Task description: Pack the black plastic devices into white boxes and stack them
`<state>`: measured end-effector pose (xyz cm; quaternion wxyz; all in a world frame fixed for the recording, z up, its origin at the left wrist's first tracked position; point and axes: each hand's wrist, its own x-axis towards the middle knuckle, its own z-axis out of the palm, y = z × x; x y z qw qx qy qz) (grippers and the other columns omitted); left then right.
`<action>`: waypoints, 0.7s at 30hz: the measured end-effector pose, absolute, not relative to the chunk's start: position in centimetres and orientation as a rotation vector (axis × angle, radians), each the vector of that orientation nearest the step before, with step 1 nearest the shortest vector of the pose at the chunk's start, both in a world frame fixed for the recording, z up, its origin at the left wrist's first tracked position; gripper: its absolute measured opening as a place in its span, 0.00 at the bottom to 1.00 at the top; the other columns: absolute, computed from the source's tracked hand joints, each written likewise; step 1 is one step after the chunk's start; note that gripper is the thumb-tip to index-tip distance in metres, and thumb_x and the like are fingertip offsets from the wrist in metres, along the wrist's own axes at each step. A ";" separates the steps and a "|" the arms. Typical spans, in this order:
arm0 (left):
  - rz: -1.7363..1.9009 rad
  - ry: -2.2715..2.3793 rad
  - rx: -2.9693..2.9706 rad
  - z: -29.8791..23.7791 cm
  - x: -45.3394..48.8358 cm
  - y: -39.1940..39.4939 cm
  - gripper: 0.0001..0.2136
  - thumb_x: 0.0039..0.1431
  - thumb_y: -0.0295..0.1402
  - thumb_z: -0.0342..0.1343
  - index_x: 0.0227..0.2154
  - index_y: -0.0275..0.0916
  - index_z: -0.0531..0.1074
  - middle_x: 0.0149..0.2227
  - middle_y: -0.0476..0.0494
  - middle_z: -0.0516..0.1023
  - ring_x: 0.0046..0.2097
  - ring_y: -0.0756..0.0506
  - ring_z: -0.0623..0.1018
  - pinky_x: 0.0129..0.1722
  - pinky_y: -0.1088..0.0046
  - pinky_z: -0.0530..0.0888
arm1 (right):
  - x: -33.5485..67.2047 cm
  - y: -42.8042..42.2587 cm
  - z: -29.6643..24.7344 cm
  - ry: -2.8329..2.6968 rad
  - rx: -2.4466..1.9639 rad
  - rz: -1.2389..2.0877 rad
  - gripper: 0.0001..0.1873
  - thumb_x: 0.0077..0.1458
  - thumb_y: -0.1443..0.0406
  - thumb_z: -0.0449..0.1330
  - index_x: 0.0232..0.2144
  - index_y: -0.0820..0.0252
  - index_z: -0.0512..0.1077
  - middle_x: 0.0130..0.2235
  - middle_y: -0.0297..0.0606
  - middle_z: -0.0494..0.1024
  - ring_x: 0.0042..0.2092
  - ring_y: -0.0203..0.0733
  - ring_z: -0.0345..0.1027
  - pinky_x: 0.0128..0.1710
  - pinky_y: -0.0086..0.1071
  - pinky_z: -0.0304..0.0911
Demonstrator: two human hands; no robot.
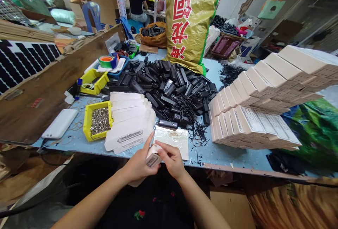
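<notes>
A small white printed carton is held above the table's front edge, its end facing up. My left hand wraps round its side, with the index finger stretched out past it. My right hand pinches the carton's top end with the fingertips. Just beyond lies a white tile with a glossy smear, and one black plastic handle-like piece rests at its far edge. Flat white cartons lie fanned out to the left, beside a yellow bin of small metal parts.
Black plastic pieces are heaped across the middle, with thin black sticks on them. Filled cartons are stacked on the right. A big gold sack stands behind. A white power bank lies left. A person sits farther back.
</notes>
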<state>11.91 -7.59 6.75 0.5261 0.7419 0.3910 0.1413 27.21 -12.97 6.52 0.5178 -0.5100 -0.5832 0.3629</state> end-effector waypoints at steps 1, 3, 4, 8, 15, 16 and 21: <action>0.334 0.919 1.768 6.6 11.7 -7.5 0.52 0.46 0.32 0.60 0.66 0.41 0.28 0.39 0.46 0.77 0.40 0.41 0.78 0.45 0.64 0.72 | 26.9 -13.1 6.4 -1.408 -1.220 0.833 0.17 0.63 0.58 0.51 0.51 0.51 0.72 0.48 0.39 0.76 0.48 0.44 0.72 0.49 0.40 0.68; 0.348 0.882 1.744 6.2 11.2 -7.3 0.53 0.44 0.33 0.62 0.66 0.40 0.30 0.43 0.44 0.76 0.45 0.40 0.76 0.47 0.63 0.71 | 26.5 -13.2 6.4 -1.522 -1.173 0.747 0.21 0.63 0.55 0.49 0.54 0.54 0.69 0.55 0.41 0.71 0.56 0.46 0.66 0.56 0.43 0.63; 0.366 0.884 1.723 5.9 10.8 -7.2 0.52 0.44 0.33 0.62 0.66 0.39 0.32 0.46 0.42 0.75 0.48 0.39 0.75 0.50 0.63 0.70 | 26.4 -13.1 6.4 -1.610 -1.132 0.747 0.24 0.63 0.53 0.48 0.56 0.55 0.67 0.58 0.42 0.68 0.59 0.46 0.62 0.58 0.44 0.60; 0.499 1.005 1.623 4.5 9.6 -6.8 0.47 0.46 0.34 0.62 0.65 0.38 0.39 0.60 0.34 0.62 0.60 0.36 0.65 0.58 0.59 0.64 | 25.8 -11.9 6.1 -1.861 -1.061 0.871 0.28 0.63 0.54 0.48 0.62 0.57 0.57 0.63 0.42 0.60 0.63 0.44 0.54 0.62 0.42 0.56; 0.612 1.026 1.574 4.3 9.9 -6.1 0.43 0.43 0.29 0.59 0.64 0.38 0.46 0.61 0.35 0.61 0.61 0.37 0.64 0.59 0.60 0.62 | 24.9 -10.5 4.7 -1.692 -1.195 0.759 0.22 0.61 0.66 0.52 0.57 0.54 0.64 0.60 0.40 0.64 0.62 0.43 0.57 0.61 0.43 0.58; 0.601 1.037 1.574 4.7 10.0 -6.0 0.43 0.43 0.28 0.59 0.64 0.38 0.46 0.61 0.35 0.62 0.60 0.37 0.65 0.59 0.59 0.63 | 24.9 -10.5 4.6 -1.678 -1.190 0.789 0.21 0.61 0.65 0.54 0.56 0.54 0.65 0.59 0.40 0.66 0.60 0.43 0.60 0.60 0.42 0.59; 0.522 0.988 1.615 5.9 10.3 -5.3 0.43 0.43 0.30 0.60 0.64 0.40 0.47 0.55 0.39 0.69 0.55 0.37 0.70 0.55 0.61 0.67 | 24.7 -11.3 4.4 -1.475 -1.206 0.622 0.18 0.61 0.66 0.53 0.53 0.52 0.68 0.54 0.39 0.71 0.57 0.44 0.64 0.58 0.42 0.61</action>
